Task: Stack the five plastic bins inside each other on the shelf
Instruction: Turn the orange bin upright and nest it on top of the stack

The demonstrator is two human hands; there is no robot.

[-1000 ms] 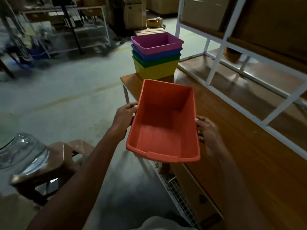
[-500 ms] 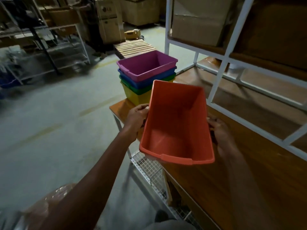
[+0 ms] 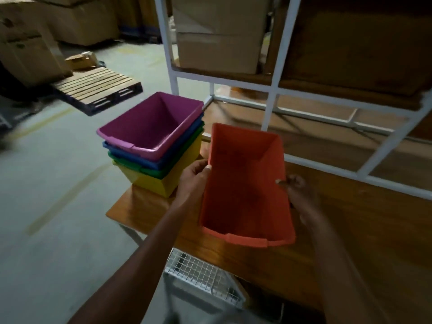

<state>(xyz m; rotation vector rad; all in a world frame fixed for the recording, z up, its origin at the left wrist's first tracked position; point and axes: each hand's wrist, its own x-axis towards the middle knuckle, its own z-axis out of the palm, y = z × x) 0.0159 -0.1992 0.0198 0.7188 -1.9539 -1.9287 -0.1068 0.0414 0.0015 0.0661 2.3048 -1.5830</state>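
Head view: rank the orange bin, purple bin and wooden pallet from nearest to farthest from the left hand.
1. Orange bin: held in the left hand grip, on its right.
2. Purple bin: top of the stack, just beyond the hand.
3. Wooden pallet: on the floor, far left.

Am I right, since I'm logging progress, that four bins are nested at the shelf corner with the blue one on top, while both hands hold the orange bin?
Not quite. The head view shows the purple bin on top of the nested stack; the blue bin sits directly beneath it. The rest holds: four are nested at the wooden shelf corner, and the left hand and right hand hold the orange bin.
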